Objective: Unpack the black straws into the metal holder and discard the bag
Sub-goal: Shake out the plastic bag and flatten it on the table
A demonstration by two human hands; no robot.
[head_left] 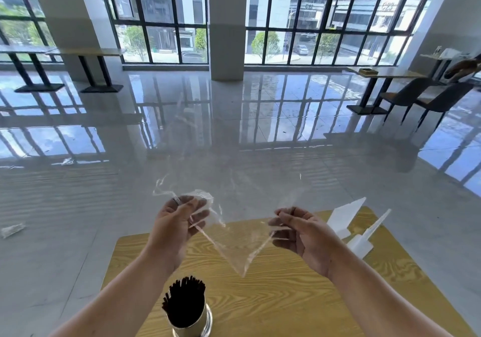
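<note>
A bundle of black straws [185,295] stands upright in the round metal holder [197,321] at the near edge of the wooden table [286,297]. Above the table I hold the clear plastic bag [234,243] stretched between both hands; it looks empty and sags to a point in the middle. My left hand [177,222] grips one crumpled end of the bag. My right hand [299,230] pinches the other end.
Two white plastic sign stands [348,219] rest on the table's far right corner. A scrap of clear plastic [11,230] lies on the glossy floor at the left. Tables and chairs [416,97] stand far off by the windows.
</note>
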